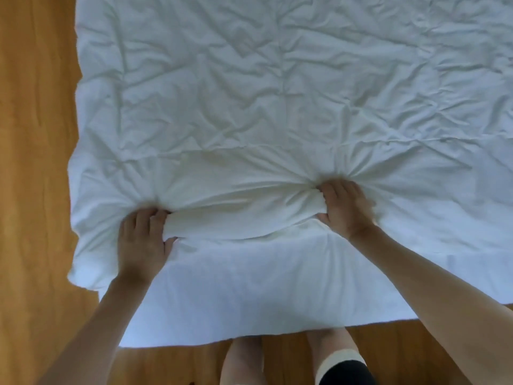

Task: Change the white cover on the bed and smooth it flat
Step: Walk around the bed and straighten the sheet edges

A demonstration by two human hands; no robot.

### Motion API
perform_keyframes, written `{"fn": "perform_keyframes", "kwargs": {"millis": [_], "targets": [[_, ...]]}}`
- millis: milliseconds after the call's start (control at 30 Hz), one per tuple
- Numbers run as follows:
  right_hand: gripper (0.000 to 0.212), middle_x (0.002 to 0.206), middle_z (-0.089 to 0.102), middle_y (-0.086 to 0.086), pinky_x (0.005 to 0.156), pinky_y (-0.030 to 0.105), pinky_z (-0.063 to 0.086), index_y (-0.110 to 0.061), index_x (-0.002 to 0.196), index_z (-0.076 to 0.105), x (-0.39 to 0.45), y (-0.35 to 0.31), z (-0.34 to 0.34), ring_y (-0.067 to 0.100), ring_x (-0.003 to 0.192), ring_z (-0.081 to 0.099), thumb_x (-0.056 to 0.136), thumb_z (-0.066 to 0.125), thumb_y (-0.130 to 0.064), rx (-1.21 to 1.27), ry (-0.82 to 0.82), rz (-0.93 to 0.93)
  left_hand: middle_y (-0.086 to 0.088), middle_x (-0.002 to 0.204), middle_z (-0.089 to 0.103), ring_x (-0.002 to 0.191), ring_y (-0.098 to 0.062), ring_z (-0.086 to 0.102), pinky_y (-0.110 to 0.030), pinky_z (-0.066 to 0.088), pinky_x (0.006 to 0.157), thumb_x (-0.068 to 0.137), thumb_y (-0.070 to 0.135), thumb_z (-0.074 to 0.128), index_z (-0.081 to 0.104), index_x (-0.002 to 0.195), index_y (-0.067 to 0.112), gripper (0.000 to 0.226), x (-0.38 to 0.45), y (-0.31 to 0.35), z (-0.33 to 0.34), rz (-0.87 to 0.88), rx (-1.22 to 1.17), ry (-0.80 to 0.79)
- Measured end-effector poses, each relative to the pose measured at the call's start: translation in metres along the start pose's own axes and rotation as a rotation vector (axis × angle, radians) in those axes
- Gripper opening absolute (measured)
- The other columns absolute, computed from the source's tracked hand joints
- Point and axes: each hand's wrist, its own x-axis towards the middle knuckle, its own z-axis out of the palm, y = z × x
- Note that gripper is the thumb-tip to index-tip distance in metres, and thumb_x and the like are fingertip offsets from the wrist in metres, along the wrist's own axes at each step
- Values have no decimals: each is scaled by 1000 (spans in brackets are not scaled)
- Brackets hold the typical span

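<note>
Bare knees and a dark shorts hem [344, 370] show at the foot of the bed, above a strip of honey-coloured wooden floor [36, 162], as a person leans over the crumpled white cotton bed cover [277, 93] spread before them. Both arms reach forward and down onto it. The left hand [143, 236] has its fingers curled over and its thumb tucked under one end of a thick bunched roll of the white fabric [238, 215]; the right hand [345, 208] clamps the other end the same way, fingers wrapped over the top and thumb beneath. Neither hand is slack, and tight creases fan outward from each grip.

The roll's long axis runs straight from one set of fingers to the other, crosswise to the person, with the right end lying slightly farther up the bed than the left. Beyond the fingertips stretches the wide wrinkled body of the cover; on the wrist side, a flatter band of white falls to the near edge of the bed. Both hands sit about equally close to the gathered fabric, so any pull or spread to flatten it would likely be shared, working along that line.
</note>
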Motion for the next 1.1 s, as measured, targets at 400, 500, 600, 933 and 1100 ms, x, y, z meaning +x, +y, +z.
{"fn": "perform_keyframes", "kwargs": {"millis": [400, 500, 600, 933, 1100], "targets": [[45, 54, 62, 3, 38, 30, 50, -7, 73, 65, -37, -74, -95, 23, 45, 62, 61, 87, -44, 104, -239, 98, -14, 64, 59, 50, -31, 60, -36, 48, 38, 102, 54, 19, 57, 85, 1, 67, -46, -18, -87, 80, -90, -97], [45, 51, 60, 0, 35, 27, 47, -8, 71, 66, -58, -99, -129, 18, 41, 59, 57, 89, -44, 82, -269, 116, -11, 62, 58, 49, -29, 59, -33, 49, 39, 103, 53, 19, 60, 81, 2, 69, -77, -17, -118, 69, -70, -130], [45, 48, 58, -2, 32, 24, 44, -10, 67, 65, -75, -123, -160, 16, 38, 57, 54, 90, -45, 53, -269, 122, -10, 61, 58, 49, -27, 59, -31, 49, 40, 103, 51, 18, 63, 77, 2, 71, -100, -17, -151, 79, -60, -161], [37, 70, 65, 2, 51, 27, 40, -12, 83, 65, -164, -200, -213, 19, 63, 65, 75, 77, -46, 174, -583, 199, -9, 63, 55, 50, -28, 56, -33, 50, 42, 97, 47, 48, 55, 81, 7, 43, -221, -7, -197, 83, 13, -280], [62, 135, 48, 12, 105, 40, 35, -11, 137, 43, -178, -209, -191, 30, 124, 45, 91, 53, -52, 99, -835, 91, -22, 87, 58, 81, -39, 55, -51, 45, 68, 39, 19, 98, 64, 98, -1, 71, -247, 7, -179, -88, 109, -540]]}}
